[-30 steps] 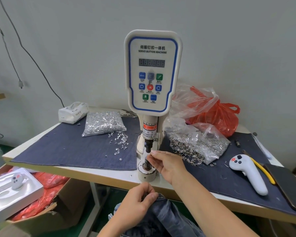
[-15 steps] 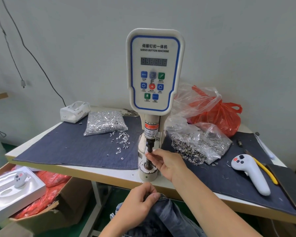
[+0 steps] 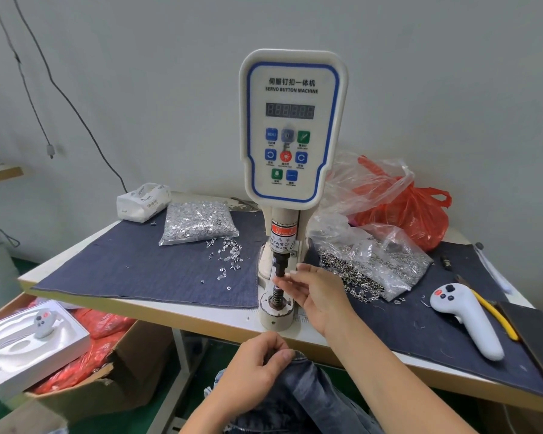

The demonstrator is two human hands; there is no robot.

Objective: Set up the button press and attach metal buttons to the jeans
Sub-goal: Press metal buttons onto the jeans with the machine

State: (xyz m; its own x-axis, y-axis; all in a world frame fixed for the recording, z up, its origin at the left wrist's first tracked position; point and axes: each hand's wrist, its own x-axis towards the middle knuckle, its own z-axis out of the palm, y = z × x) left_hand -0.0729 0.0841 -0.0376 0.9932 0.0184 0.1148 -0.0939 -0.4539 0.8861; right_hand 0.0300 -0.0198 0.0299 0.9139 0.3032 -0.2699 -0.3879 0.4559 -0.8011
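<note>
The right hand (image 3: 311,292) has its fingertips pinched at the black plunger of the button press (image 3: 292,130). Below the table (image 3: 182,317) edge, the left hand (image 3: 254,368) grips the jeans (image 3: 308,399). Denim cloth (image 3: 145,267) covers the tabletop; a grey wall (image 3: 452,89) stands behind.

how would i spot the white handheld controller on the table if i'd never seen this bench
Start at the button press and look right, past the bag of dark rings. The white controller lies on the denim mat beside yellow-handled pliers; only it has a red button.
</note>
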